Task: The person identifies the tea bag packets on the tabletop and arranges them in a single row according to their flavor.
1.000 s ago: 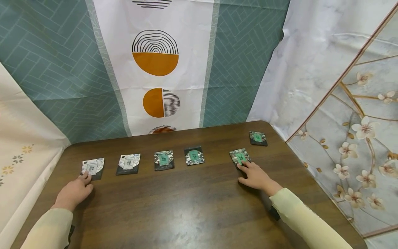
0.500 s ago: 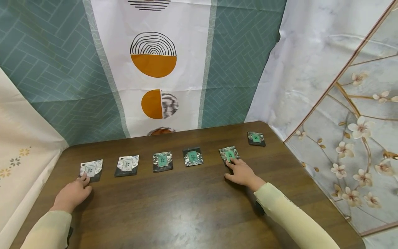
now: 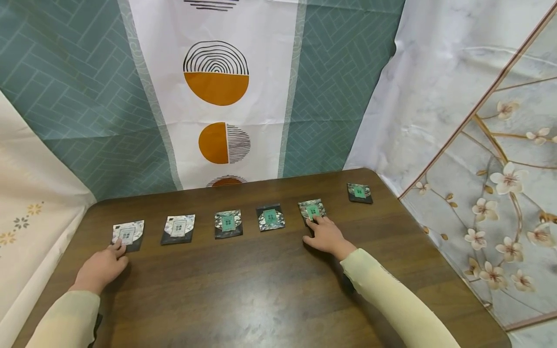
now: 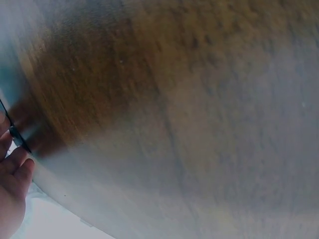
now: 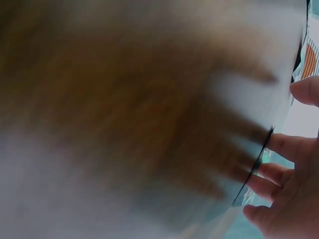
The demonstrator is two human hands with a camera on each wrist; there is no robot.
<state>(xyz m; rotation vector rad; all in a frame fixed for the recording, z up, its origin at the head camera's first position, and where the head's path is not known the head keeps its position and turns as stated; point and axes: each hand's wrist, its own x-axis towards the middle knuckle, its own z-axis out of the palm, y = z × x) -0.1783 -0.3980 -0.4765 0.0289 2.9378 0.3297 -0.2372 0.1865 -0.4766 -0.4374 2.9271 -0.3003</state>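
Six-sided layouts aside, a row of flat packets lies on the brown table. My left hand (image 3: 100,268) rests its fingertips on the lower part of the leftmost packet (image 3: 130,229), which is white over black. With fingers extended, my right hand (image 3: 327,236) touches the lower part of a green-labelled packet (image 3: 311,208) right of the middle. In the right wrist view the right hand's fingertips (image 5: 275,141) meet the thin dark edge of that packet. The left wrist view catches the left hand (image 4: 12,184) at its edge, beside a dark packet edge.
Between the hands lie a white-labelled packet (image 3: 179,229) and two green-labelled ones, a left one (image 3: 228,224) and a right one (image 3: 270,217). Another green-labelled packet (image 3: 359,193) sits near the back right corner. Patterned cloth (image 3: 348,96) hangs behind the wooden table (image 3: 243,280).
My right hand has slid its packet leftward over the table, toward the middle packets and away from the back right one. My left hand stays on the leftmost packet.
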